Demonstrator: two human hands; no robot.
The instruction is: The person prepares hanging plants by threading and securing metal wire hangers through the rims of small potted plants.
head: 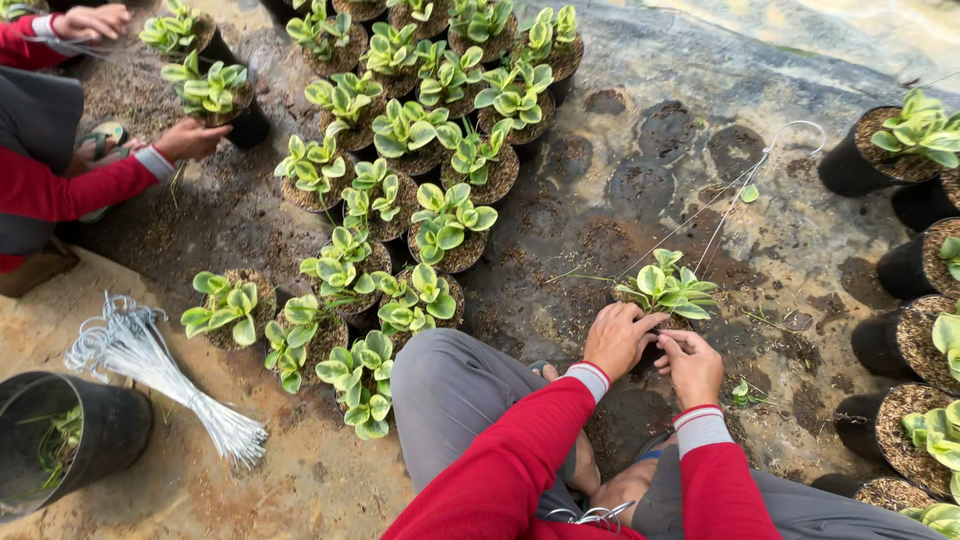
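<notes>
A small potted plant (668, 288) with green and yellow leaves sits on the dark ground sheet just in front of my knees. My left hand (618, 338) grips the near left rim of its pot, fingers curled over the edge. My right hand (689, 366) pinches at the pot's rim on the near right side. Thin wire hanger strands (735, 190) rise from the pot and end in a hook farther back. Both my sleeves are red with grey cuffs.
Several potted plants (420, 150) stand grouped at centre left, more black pots (915, 300) along the right edge. A bundle of wire hangers (150, 370) and a black bucket (60, 440) lie at left. Another person in red (60, 180) handles a pot (215, 95) at upper left.
</notes>
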